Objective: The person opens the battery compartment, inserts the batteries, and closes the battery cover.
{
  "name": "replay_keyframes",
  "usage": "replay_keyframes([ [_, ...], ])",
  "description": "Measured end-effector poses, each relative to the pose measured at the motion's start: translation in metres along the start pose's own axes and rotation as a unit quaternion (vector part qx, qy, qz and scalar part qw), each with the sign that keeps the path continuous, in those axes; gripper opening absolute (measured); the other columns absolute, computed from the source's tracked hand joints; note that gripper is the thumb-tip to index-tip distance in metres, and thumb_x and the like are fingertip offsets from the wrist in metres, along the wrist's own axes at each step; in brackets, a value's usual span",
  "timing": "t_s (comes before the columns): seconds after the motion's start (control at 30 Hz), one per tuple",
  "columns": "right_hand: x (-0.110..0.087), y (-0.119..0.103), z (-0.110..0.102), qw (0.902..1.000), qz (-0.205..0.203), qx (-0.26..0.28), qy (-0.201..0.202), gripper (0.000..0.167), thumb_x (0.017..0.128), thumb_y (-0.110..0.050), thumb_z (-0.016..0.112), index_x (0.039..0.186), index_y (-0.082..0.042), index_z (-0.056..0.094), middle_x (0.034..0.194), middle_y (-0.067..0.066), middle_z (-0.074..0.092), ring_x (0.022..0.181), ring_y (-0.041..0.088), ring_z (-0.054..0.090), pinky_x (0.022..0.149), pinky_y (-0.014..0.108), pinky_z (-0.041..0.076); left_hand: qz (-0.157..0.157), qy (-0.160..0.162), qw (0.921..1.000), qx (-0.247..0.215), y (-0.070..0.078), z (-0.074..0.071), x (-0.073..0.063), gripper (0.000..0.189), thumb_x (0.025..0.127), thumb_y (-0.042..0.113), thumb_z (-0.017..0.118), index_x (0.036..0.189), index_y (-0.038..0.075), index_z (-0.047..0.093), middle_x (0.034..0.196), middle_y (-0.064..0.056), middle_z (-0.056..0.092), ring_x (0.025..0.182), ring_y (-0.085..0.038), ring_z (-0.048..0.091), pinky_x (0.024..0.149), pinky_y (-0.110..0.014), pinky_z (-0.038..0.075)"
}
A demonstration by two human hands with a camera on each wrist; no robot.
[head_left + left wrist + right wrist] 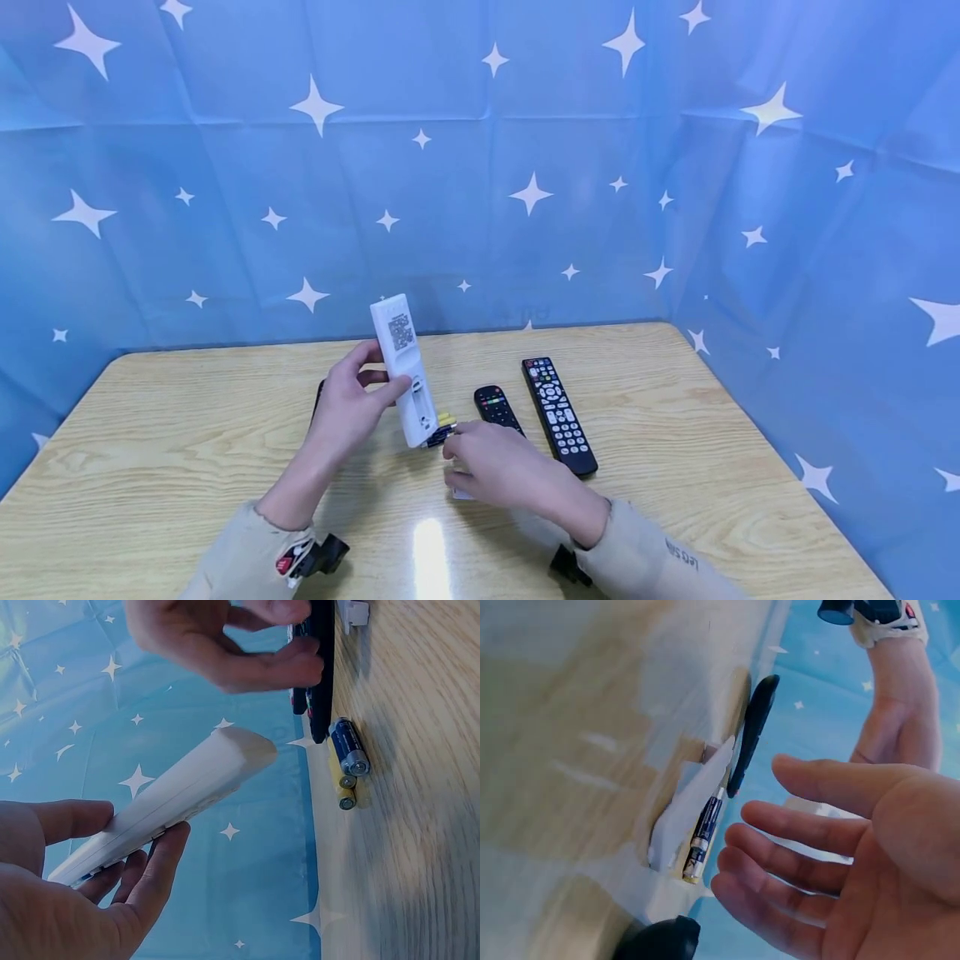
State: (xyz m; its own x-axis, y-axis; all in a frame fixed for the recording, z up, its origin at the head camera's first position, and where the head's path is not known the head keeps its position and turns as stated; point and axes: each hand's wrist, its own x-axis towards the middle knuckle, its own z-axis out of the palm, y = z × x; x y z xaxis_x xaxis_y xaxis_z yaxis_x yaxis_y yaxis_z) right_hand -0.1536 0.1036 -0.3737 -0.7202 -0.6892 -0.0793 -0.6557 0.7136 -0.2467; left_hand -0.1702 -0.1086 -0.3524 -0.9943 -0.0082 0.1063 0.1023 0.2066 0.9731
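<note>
My left hand (356, 400) holds a white remote control (405, 367) up off the table, thumb on one side and fingers on the other. Its back faces me in the head view, with a printed label on the upper part and a long recess below. Beyond its lower end, dark and yellow batteries (347, 754) lie side by side on the table. Just right of them hovers my right hand (502, 462), its fingers loosely bent and nothing between them in the right wrist view. A small white plastic piece (463, 495) shows partly from under that hand.
A long black remote (558, 417) lies on the right of the wooden table (187, 442). Beside it, a smaller black remote (495, 403) is partly covered by my right hand. Another dark object (317, 398) peeks out behind my left hand. A blue star-patterned curtain (450, 167) hangs behind.
</note>
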Motion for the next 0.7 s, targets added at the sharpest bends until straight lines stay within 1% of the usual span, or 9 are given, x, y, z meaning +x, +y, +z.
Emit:
replay_keyframes([
  [0.2,0.011,0.002,-0.003,0.9999,-0.012,-0.007,0.0,0.01,0.098,-0.02,0.073,0.101,-0.011,0.076,0.089,-0.006,0.061,0.076,0.006,0.053,0.062,0.022,0.047,-0.004,0.0,1.0,0.009,-0.002,0.0,0.001,0.048,0.093,0.002,0.071,0.139,0.002,0.056,0.127,-0.017,0.06,0.11,-0.032,0.065,0.081,-0.037,0.06],
  [0.3,0.016,0.003,-0.003,0.9998,-0.017,-0.007,-0.004,0.007,0.098,-0.018,0.072,0.098,-0.012,0.075,0.09,-0.005,0.061,0.08,0.01,0.052,0.066,0.024,0.047,-0.006,0.002,0.9999,0.014,-0.002,0.0,0.001,0.048,0.094,0.002,0.071,0.139,0.002,0.056,0.128,-0.016,0.059,0.11,-0.032,0.064,0.082,-0.038,0.06],
  [0.4,0.02,0.004,-0.001,0.9997,-0.013,-0.015,-0.01,0.009,0.098,-0.018,0.072,0.103,-0.011,0.076,0.098,-0.003,0.065,0.089,0.013,0.054,0.075,0.027,0.05,-0.005,0.005,0.9997,0.023,-0.002,-0.001,0.002,0.048,0.094,0.003,0.071,0.139,0.003,0.056,0.128,-0.015,0.06,0.11,-0.031,0.064,0.082,-0.038,0.059],
  [0.47,0.022,0.005,0.001,0.9997,-0.01,-0.019,-0.013,0.014,0.097,-0.018,0.073,0.108,-0.01,0.076,0.104,-0.001,0.065,0.093,0.015,0.055,0.078,0.027,0.051,-0.003,0.005,0.9996,0.029,-0.003,-0.001,0.002,0.048,0.094,0.004,0.072,0.139,0.003,0.056,0.128,-0.015,0.06,0.11,-0.031,0.064,0.081,-0.037,0.058],
  [0.53,0.024,0.006,0.003,0.9996,-0.007,-0.022,-0.016,0.018,0.097,-0.018,0.074,0.112,-0.009,0.076,0.107,-0.001,0.065,0.095,0.015,0.055,0.079,0.027,0.051,-0.001,0.007,0.9994,0.034,-0.003,-0.001,0.003,0.047,0.094,0.004,0.072,0.138,0.003,0.057,0.128,-0.015,0.061,0.11,-0.031,0.064,0.081,-0.036,0.058],
  [0.7,0.027,0.008,0.005,0.9994,-0.013,-0.028,-0.016,0.018,0.097,-0.018,0.074,0.112,-0.01,0.076,0.104,-0.002,0.064,0.092,0.014,0.055,0.077,0.026,0.051,-0.003,0.011,0.9991,0.041,-0.003,-0.002,0.003,0.047,0.093,0.004,0.072,0.137,0.003,0.057,0.129,-0.015,0.061,0.111,-0.032,0.064,0.081,-0.036,0.058],
])
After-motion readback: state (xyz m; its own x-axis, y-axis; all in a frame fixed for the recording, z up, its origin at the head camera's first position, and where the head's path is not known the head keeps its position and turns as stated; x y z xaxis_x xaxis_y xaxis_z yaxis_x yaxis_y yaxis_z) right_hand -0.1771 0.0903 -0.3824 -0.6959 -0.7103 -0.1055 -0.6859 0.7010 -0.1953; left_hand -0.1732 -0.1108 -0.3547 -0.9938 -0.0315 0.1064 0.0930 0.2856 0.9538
